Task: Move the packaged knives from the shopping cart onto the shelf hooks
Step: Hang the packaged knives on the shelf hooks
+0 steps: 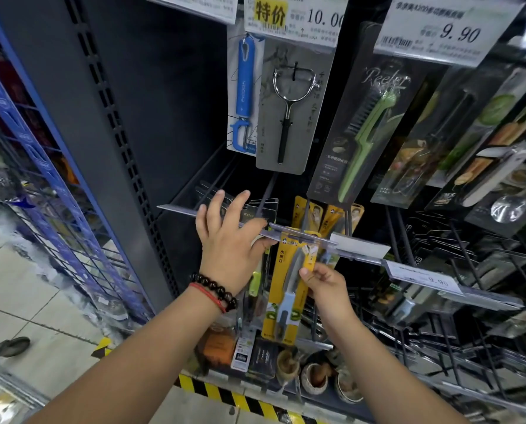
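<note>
Your left hand lies spread, fingers straight, on the clear rail; your right hand pinches the yellow knife pack hanging under it.

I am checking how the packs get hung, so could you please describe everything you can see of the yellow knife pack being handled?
The yellow knife pack is a long card under clear plastic, holding a small knife with a pale blade and a grey-and-dark handle, kiwi pictures near the bottom. It hangs upright, its top at the clear price rail. The right hand pinches its right edge; the left hand rests on the rail beside it.
</note>
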`<action>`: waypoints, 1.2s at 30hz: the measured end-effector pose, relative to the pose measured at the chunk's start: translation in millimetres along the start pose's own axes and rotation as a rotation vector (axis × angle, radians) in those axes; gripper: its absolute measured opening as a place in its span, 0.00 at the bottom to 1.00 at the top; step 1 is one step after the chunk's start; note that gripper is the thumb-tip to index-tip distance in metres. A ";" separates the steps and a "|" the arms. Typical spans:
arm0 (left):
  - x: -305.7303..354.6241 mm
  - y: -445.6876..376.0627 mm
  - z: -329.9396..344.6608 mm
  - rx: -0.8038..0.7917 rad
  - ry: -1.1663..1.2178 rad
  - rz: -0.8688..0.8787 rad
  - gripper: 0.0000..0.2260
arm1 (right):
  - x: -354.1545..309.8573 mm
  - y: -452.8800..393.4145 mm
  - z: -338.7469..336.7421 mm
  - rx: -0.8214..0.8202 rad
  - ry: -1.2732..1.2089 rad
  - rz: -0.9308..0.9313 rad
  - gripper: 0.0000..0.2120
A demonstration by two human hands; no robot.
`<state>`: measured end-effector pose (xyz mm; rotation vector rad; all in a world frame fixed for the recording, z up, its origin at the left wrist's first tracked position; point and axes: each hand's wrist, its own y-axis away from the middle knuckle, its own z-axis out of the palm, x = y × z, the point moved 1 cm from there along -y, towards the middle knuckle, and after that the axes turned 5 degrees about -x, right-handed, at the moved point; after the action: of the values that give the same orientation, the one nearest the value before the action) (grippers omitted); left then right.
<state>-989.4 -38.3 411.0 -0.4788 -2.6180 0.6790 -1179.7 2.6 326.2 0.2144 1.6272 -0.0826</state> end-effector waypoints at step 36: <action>-5.9 12.1 -14.0 -0.063 0.026 -0.009 0.17 | -13.7 -43.0 -0.4 0.228 0.131 0.301 0.15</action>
<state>-975.3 -25.4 414.3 -0.4913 -2.6219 0.5848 -1187.4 -40.6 336.6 0.6487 1.6965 -0.0228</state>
